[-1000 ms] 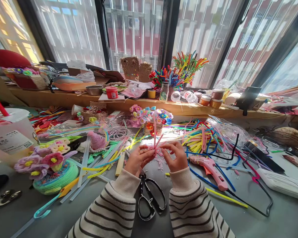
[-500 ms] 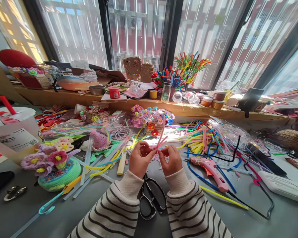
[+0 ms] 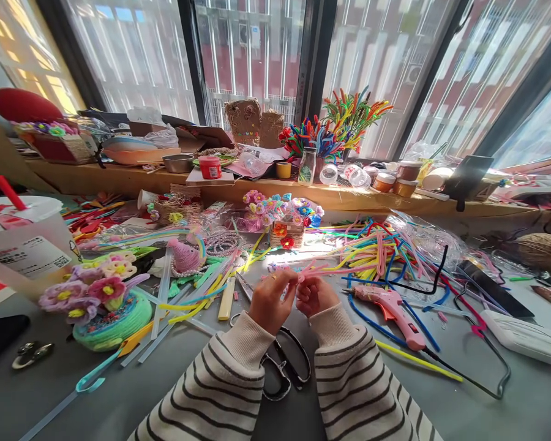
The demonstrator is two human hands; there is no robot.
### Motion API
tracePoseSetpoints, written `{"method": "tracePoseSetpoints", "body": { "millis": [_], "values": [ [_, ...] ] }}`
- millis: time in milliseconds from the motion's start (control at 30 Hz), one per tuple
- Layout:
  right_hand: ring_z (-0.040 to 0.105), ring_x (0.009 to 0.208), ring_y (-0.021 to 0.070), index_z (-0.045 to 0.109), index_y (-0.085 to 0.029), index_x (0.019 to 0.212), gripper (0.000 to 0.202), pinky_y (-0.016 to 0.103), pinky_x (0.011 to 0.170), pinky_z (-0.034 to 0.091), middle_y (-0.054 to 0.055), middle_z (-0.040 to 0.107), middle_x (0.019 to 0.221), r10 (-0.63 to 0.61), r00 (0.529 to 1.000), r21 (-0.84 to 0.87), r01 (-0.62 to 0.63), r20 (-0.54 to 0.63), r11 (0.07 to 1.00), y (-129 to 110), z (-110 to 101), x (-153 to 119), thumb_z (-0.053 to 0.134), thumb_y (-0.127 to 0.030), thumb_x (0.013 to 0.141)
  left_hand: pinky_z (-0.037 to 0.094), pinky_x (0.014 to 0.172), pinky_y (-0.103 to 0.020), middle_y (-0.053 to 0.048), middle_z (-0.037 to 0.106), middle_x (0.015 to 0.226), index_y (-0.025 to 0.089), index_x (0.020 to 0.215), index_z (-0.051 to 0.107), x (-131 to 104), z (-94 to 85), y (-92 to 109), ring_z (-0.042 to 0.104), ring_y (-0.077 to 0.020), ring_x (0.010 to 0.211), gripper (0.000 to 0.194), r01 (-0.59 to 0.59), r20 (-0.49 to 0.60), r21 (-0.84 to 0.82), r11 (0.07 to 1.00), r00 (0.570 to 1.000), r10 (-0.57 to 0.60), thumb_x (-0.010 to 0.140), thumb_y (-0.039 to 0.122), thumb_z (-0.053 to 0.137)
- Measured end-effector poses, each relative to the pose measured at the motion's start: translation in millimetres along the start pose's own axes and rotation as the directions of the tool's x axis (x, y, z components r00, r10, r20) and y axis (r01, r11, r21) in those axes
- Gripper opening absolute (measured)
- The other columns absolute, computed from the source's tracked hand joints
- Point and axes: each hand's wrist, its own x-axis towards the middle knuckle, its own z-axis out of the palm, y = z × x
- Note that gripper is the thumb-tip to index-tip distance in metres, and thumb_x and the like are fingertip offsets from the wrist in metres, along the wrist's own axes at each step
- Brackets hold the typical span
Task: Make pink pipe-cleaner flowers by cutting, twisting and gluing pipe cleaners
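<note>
In the middle of the view, my left hand (image 3: 272,301) and my right hand (image 3: 318,296) meet at the fingertips. Pinched between them is a small bunch of pink pipe cleaners (image 3: 310,271). One long strand points off to the right, and short ends stick up at the join. The fingers partly hide where the strands come together. Black-handled scissors (image 3: 308,361) lie on the table under my wrists, partly covered by the left hand and sleeve. To the right rests a pink glue gun (image 3: 390,307) with a black cord.
Loose yellow, blue and pink pipe cleaners (image 3: 371,251) pile up behind the glue gun. At left stand a green pot of fuzzy flowers (image 3: 112,321) and a drink cup (image 3: 25,245). A flower basket (image 3: 287,234) sits ahead, below a cluttered ledge (image 3: 257,191).
The long pink strand has swung from upright to lying toward the right. Both hands have turned, the left now reaching over toward the right one, whose fingers are curled in.
</note>
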Motion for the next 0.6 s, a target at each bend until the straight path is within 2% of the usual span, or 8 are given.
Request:
{"method": "tracePoseSetpoints", "body": {
  "millis": [100, 167, 200, 267, 333, 367, 500, 600],
  "values": [
    [0.027, 0.035, 0.007, 0.037, -0.019, 0.05, 0.014, 0.018, 0.029, 0.018, -0.007, 0.029, 0.042, -0.069, 0.998, -0.069, 0.069, 0.01, 0.995, -1.5, 0.8, -2.6, 0.042, -0.031, 0.056, 0.039, 0.066, -0.019, 0.002, 0.053, 0.063, 0.02, 0.065, 0.053, 2.1, 0.9, -1.8, 0.051, -0.0096, 0.063, 0.011, 0.021, -0.035, -0.076, 0.997, 0.999, -0.023, 0.058, 0.014, 0.059],
    [0.037, 0.043, 0.0097, 0.043, -0.018, 0.058, 0.014, 0.02, 0.034, 0.028, -0.003, 0.038, 0.049, -0.238, 0.971, -0.213, 0.228, -0.023, 0.95, -1.9, 1.1, -7.7, 0.043, -0.032, 0.061, 0.041, 0.06, -0.019, 0.003, 0.05, 0.064, 0.02, 0.068, 0.048, 5.2, 0.4, -2.6, 0.051, -0.009, 0.06, 0.019, 0.102, -0.083, -0.214, 0.972, 0.989, -0.122, 0.056, 0.016, 0.061],
    [0.041, 0.05, 0.0115, 0.046, -0.017, 0.063, 0.014, 0.023, 0.041, 0.033, -0.001, 0.043, 0.056, -0.372, 0.928, -0.344, 0.34, -0.028, 0.875, -2.0, 0.9, -10.6, 0.043, -0.031, 0.064, 0.041, 0.057, -0.018, 0.004, 0.048, 0.063, 0.02, 0.069, 0.046, 6.8, -0.1, -3.1, 0.051, -0.0084, 0.058, 0.022, 0.148, -0.092, -0.284, 0.947, 0.979, -0.18, 0.055, 0.017, 0.062],
    [0.045, 0.064, 0.0145, 0.051, -0.016, 0.073, 0.013, 0.027, 0.058, 0.039, 0.003, 0.048, 0.069, -0.632, 0.773, -0.622, 0.519, 0.05, 0.586, -1.7, 0.0, -15.5, 0.042, -0.025, 0.068, 0.04, 0.054, -0.017, 0.006, 0.046, 0.059, 0.019, 0.068, 0.042, 9.4, -1.1, -3.9, 0.049, -0.0067, 0.054, 0.026, 0.225, -0.073, -0.373, 0.9, 0.96, -0.271, 0.053, 0.017, 0.063],
    [0.045, 0.072, 0.0164, 0.052, -0.016, 0.08, 0.015, 0.03, 0.067, 0.038, 0.006, 0.05, 0.077, -0.77, 0.601, -0.792, 0.569, 0.215, 0.223, -0.7, -1.8, -17.6, 0.04, -0.019, 0.071, 0.04, 0.054, -0.017, 0.007, 0.046, 0.056, 0.018, 0.068, 0.041, 10.6, -1.8, -4.5, 0.048, -0.0059, 0.053, 0.028, 0.271, -0.047, -0.403, 0.874, 0.948, -0.316, 0.052, 0.016, 0.064],
    [0.045, 0.074, 0.017, 0.052, -0.016, 0.082, 0.015, 0.03, 0.069, 0.037, 0.006, 0.051, 0.078, -0.789, 0.551, -0.819, 0.563, 0.272, 0.111, 0.1, -2.9, -17.3, 0.04, -0.017, 0.072, 0.041, 0.055, -0.018, 0.007, 0.046, 0.055, 0.018, 0.068, 0.04, 10.7, -2.0, -4.5, 0.048, -0.0058, 0.053, 0.029, 0.284, -0.039, -0.407, 0.868, 0.944, -0.327, 0.052, 0.015, 0.064],
    [0.045, 0.072, 0.0164, 0.053, -0.018, 0.081, 0.014, 0.026, 0.065, 0.038, 0.005, 0.053, 0.074, -0.823, 0.444, -0.854, 0.513, 0.353, -0.09, 3.7, -6.8, -12.4, 0.041, -0.017, 0.076, 0.041, 0.056, -0.018, 0.008, 0.046, 0.054, 0.017, 0.068, 0.04, 9.8, -1.8, -4.2, 0.048, -0.0052, 0.053, 0.029, 0.302, -0.015, -0.411, 0.86, 0.941, -0.338, 0.052, 0.014, 0.064],
    [0.046, 0.07, 0.0153, 0.054, -0.019, 0.081, 0.015, 0.024, 0.063, 0.037, 0.004, 0.054, 0.072, -0.825, 0.426, -0.871, 0.468, 0.372, -0.151, 5.5, -8.2, -10.1, 0.04, -0.019, 0.078, 0.04, 0.055, -0.018, 0.008, 0.046, 0.053, 0.016, 0.068, 0.04, 9.6, -1.8, -4.7, 0.048, -0.005, 0.052, 0.03, 0.305, -0.009, -0.419, 0.855, 0.941, -0.34, 0.051, 0.015, 0.065]
  ]
}}
